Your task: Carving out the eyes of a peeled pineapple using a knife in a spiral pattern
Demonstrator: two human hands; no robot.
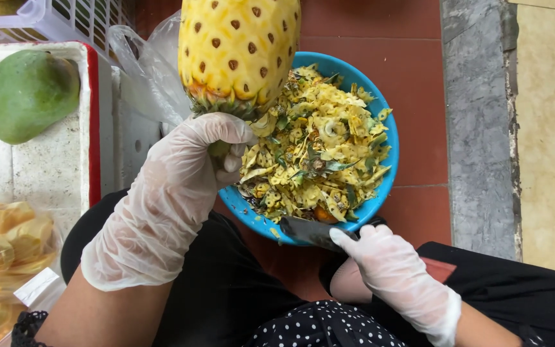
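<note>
A peeled yellow pineapple (239,48) dotted with brown eyes stands upside down over the left rim of a blue bowl (387,186). My left hand (175,186), in a clear plastic glove, grips the pineapple by its cut leafy stub. The bowl is heaped with pineapple peelings (316,144) and leaf scraps. My right hand (393,273), also gloved, holds a dark-bladed knife (313,231) that lies flat across the bowl's near rim, forefinger along the blade.
A green mango (27,93) rests in a white foam box (52,167) at left. A white plastic crate (59,19) stands behind it. Bagged yellow fruit pieces (1,250) lie lower left. Red floor tiles and a grey stone kerb (480,128) run at right.
</note>
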